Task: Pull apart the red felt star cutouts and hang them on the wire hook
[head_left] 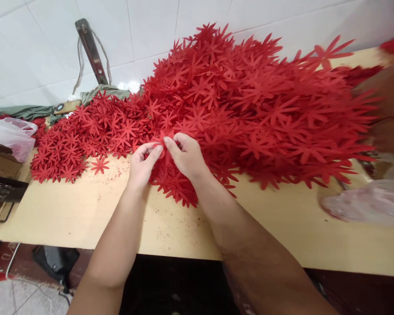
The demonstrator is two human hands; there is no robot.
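Head view shows the left hand [143, 162] and right hand [184, 154], both pinched on 1 red flower cutout [164, 141] at the pile's [249, 100] near edge, seemingly peeling it free, which next calls for a gentle pull.

light: bright, even | shadows: soft | glare: wall tiles [131, 85] | edges: warped, right side blurred
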